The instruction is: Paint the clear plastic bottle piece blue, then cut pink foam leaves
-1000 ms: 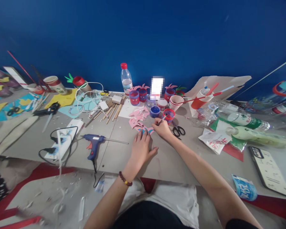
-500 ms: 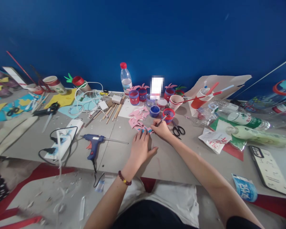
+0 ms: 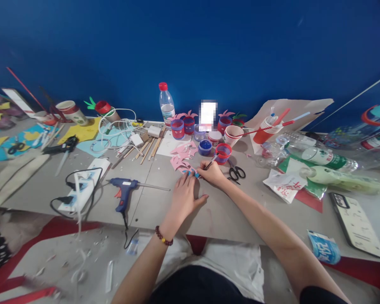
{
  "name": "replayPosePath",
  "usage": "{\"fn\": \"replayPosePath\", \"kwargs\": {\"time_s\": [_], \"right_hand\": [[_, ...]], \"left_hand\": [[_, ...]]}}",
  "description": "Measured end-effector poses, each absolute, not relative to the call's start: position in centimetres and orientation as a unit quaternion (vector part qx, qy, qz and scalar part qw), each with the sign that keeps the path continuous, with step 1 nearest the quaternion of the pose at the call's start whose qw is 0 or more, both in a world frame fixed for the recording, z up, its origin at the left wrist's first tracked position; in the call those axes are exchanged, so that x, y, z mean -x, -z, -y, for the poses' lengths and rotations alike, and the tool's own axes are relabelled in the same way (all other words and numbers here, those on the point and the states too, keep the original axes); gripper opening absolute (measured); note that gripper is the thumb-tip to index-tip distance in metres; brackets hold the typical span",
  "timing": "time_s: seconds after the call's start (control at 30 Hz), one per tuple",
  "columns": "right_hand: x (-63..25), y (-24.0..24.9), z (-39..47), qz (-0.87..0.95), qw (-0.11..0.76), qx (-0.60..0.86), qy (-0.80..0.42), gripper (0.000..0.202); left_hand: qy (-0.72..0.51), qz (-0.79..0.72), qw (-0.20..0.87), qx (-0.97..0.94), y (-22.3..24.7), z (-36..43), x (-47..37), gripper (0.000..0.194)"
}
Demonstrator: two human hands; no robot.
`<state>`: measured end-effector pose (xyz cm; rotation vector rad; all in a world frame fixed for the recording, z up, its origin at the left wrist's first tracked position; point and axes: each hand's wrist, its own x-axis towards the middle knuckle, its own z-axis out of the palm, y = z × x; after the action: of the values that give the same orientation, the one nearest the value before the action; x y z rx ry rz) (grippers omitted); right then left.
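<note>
My left hand (image 3: 184,196) lies flat with its fingers stretched out, the fingertips at the lower edge of a pink paper cut-out (image 3: 180,163) that has blue patches near them. In my right hand (image 3: 211,172) is a thin paintbrush (image 3: 214,158), pinched between the fingers. Its tip is down by the blue patches, mostly hidden behind the fingers. Just beyond stand an open jar of blue paint (image 3: 204,147) and a red and purple painted cup (image 3: 223,153). Black-handled scissors (image 3: 237,173) lie to the right of my right hand.
A blue glue gun (image 3: 124,190) and a power strip (image 3: 85,185) with cables lie to the left. Painted cups (image 3: 177,129) and a water bottle (image 3: 167,105) stand by the wall. Plastic bottles (image 3: 326,158) and a phone (image 3: 356,223) are on the right.
My right hand has shifted slightly left and down with the paintbrush, closer to my left fingers. My left hand has moved slightly left, along with a small shift of the whole view.
</note>
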<state>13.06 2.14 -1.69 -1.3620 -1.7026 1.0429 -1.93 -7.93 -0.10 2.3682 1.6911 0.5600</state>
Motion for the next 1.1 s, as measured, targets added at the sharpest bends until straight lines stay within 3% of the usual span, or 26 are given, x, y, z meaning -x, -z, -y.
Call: {"fn": "replayPosePath", "kwargs": {"time_s": [1.1], "right_hand": [[-12.95,1.02,-1.7,0.677,0.316,0.533,-0.397,0.028]], "left_hand": [[-0.157,-0.573,0.074,-0.801,-0.03,7.95,1.8,0.058]]}}
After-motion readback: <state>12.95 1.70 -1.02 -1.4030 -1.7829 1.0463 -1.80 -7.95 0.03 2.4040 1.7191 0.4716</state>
